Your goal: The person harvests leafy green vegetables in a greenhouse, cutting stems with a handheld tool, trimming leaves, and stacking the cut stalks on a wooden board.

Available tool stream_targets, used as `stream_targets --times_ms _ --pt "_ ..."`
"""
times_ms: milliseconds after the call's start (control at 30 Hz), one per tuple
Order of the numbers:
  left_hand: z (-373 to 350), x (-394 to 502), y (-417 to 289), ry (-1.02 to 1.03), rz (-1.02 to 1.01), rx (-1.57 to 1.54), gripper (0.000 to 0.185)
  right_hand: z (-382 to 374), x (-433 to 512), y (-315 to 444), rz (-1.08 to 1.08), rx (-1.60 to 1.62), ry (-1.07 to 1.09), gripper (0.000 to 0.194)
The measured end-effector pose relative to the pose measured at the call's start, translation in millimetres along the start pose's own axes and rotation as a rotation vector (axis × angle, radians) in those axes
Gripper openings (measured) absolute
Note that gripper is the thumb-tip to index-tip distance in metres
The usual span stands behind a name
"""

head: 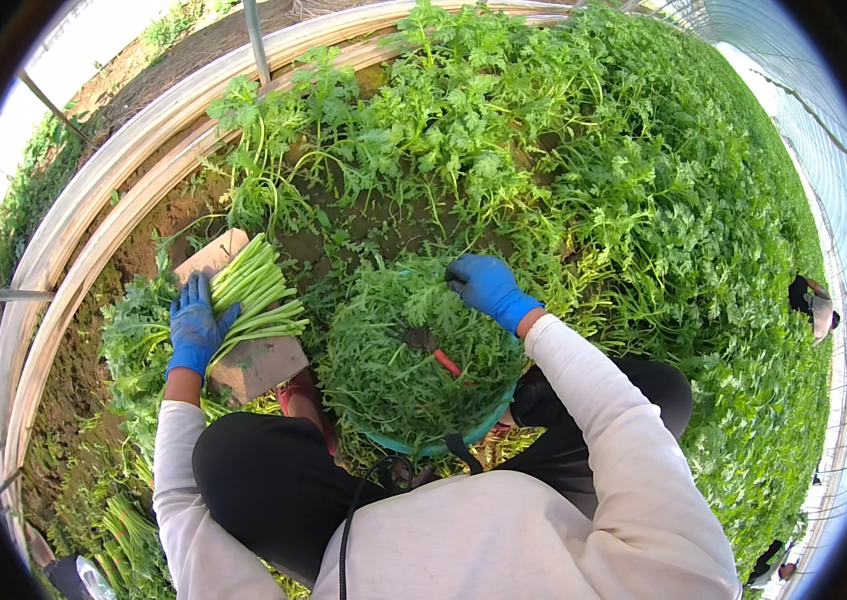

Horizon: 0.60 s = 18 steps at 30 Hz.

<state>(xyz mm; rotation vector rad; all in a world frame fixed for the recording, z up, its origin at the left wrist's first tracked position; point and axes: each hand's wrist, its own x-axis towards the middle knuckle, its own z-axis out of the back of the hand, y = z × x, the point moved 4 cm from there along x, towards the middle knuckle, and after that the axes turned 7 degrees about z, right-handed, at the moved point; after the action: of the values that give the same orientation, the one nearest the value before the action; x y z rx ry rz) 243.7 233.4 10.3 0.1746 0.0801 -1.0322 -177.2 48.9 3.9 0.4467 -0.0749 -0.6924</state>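
Note:
My left hand [200, 321], in a blue glove, rests over a bunch of leafy greens [257, 289] and holds it on a flat board [262, 366]. The pale cut stems point up and right, and the leaves spread out to the left. My right hand [485, 286], also gloved in blue, is curled above the far right part of a green basin [423, 448] heaped with loose leaves [386, 360]. Whether its fingertips pinch a sprig cannot be made out. A small hand tool with a red handle [447, 363] lies on the heap, its dark head partly among leaves.
Standing leafy greens [618, 172] grow ahead and right. Tied bunches [122, 536] lie at lower left. Pale curved plastic edging [116, 191] and metal posts [256, 41] bound the left side. People [813, 307] are visible at the far right, beside the plastic greenhouse wall [836, 150].

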Motion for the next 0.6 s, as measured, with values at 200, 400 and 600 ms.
stream_targets --times_ms 200,400,600 --pt "-2 0 2 0.013 0.034 -0.058 0.096 57 -8 -7 -0.343 0.976 -0.086 0.042" --pt "-2 0 2 -0.010 0.001 -0.051 0.097 103 -10 25 -0.251 1.481 -0.340 0.030" --pt "-4 -1 3 -0.033 0.008 -0.065 0.096 149 -19 23 -0.279 1.172 -0.310 0.023"
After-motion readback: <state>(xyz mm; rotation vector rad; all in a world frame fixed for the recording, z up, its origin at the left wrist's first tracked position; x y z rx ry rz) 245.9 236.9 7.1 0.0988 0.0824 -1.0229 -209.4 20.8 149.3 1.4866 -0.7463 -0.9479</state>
